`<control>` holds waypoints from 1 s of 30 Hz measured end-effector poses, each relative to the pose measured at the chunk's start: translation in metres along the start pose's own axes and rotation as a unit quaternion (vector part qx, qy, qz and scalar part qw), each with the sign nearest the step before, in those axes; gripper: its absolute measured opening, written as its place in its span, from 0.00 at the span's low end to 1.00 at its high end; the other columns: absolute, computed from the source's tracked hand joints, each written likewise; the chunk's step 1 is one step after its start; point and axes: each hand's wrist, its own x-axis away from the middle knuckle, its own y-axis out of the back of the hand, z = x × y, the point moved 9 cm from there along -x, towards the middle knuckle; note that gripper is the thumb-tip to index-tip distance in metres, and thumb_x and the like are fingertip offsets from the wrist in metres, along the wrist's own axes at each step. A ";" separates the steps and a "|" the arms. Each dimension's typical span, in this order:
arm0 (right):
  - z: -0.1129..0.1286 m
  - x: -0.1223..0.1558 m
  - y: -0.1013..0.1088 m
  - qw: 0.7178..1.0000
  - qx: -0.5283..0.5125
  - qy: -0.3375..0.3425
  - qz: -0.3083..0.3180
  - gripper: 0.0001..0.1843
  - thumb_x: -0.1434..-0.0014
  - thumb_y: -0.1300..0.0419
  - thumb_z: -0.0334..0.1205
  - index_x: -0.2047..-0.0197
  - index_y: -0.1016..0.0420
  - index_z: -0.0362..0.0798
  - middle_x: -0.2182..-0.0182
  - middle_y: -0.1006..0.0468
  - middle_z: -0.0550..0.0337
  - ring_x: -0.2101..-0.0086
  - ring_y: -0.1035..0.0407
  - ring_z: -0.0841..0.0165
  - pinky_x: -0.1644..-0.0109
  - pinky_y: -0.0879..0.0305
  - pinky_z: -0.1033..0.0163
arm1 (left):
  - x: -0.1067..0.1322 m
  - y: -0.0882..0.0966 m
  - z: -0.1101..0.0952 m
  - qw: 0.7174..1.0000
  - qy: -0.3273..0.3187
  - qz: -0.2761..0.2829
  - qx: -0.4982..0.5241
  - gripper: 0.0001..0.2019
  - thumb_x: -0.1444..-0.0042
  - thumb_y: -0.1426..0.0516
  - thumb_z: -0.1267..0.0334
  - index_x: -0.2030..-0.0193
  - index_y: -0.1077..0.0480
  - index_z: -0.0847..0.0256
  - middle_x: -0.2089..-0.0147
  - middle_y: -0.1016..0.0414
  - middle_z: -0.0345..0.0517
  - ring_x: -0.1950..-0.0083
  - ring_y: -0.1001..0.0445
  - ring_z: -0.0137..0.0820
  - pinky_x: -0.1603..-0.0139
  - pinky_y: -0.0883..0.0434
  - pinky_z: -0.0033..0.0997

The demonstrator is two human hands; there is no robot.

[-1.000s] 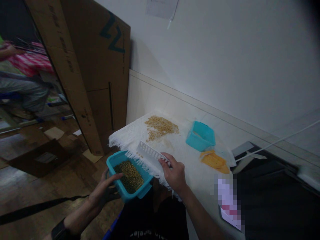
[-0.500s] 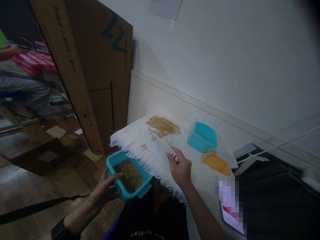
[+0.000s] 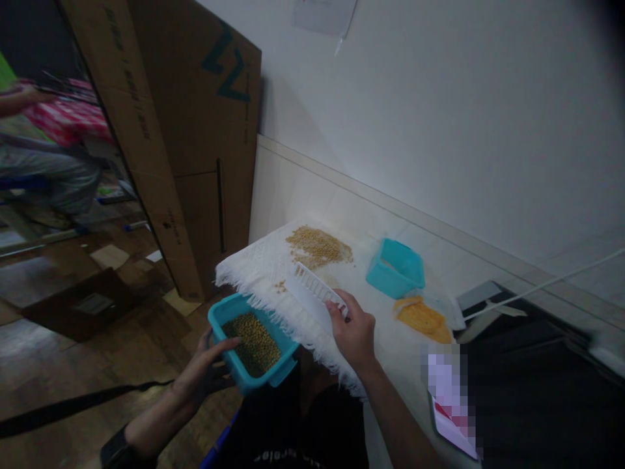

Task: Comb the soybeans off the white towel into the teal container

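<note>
My left hand [image 3: 208, 368] grips the left side of a teal plastic container [image 3: 282, 376], thumb over its rim. Yellowish and greenish beans [image 3: 258, 345] lie inside it, and it is held just below the fringed edge of a white cloth [image 3: 254, 267]. In my right hand [image 3: 355, 331] is a white plastic piece [image 3: 310, 301] with a row of slots and a flat blade, pinched at its near end. The blade rests low over the cloth, beside a few loose beans [image 3: 280, 286]. Farther back, a spread pile of tan beans [image 3: 319, 246] lies on the cloth.
A second teal container [image 3: 394, 277] stands on the cloth at right, with an orange-yellow packet [image 3: 422, 319] near it. A phone-like device [image 3: 452, 423] and a black bag [image 3: 527, 384] lie nearer. A tall cardboard box [image 3: 205, 130] stands at left; another person's arm [image 3: 22, 101] shows beyond.
The white slotted piece has shifted slightly left, closer to the loose beans near the cloth's edge. My left hand and its container stay nearly still.
</note>
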 end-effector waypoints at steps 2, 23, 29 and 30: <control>0.001 -0.001 0.001 1.000 0.001 0.003 -0.005 0.18 0.29 0.39 0.50 0.51 0.13 0.47 0.75 0.15 0.59 0.82 0.27 0.69 0.75 0.32 0.68 | -0.001 0.001 0.001 1.000 -0.001 -0.004 -0.002 0.49 0.49 0.26 0.52 0.26 0.47 0.40 0.48 0.19 0.50 0.60 0.13 0.45 0.57 0.18 0.47; 0.019 0.000 -0.013 0.999 0.007 0.018 -0.031 0.18 0.29 0.41 0.47 0.52 0.13 0.44 0.72 0.13 0.53 0.80 0.23 0.66 0.74 0.30 0.67 | -0.003 0.007 0.003 1.000 0.000 -0.008 0.029 0.51 0.51 0.25 0.51 0.25 0.47 0.40 0.46 0.21 0.50 0.59 0.14 0.44 0.55 0.18 0.49; 0.021 -0.002 -0.015 0.999 0.019 0.008 -0.044 0.19 0.29 0.42 0.47 0.51 0.14 0.43 0.73 0.13 0.53 0.79 0.21 0.63 0.74 0.30 0.66 | -0.007 0.011 0.001 1.000 -0.006 -0.015 0.020 0.52 0.52 0.25 0.52 0.24 0.48 0.40 0.43 0.24 0.51 0.59 0.16 0.44 0.58 0.18 0.47; 0.022 -0.003 -0.016 0.999 0.018 0.008 -0.045 0.19 0.29 0.42 0.47 0.51 0.14 0.43 0.73 0.13 0.53 0.79 0.21 0.63 0.74 0.30 0.65 | -0.007 0.010 0.001 1.000 -0.007 -0.014 0.020 0.52 0.51 0.26 0.52 0.25 0.48 0.40 0.43 0.25 0.51 0.59 0.16 0.43 0.58 0.18 0.47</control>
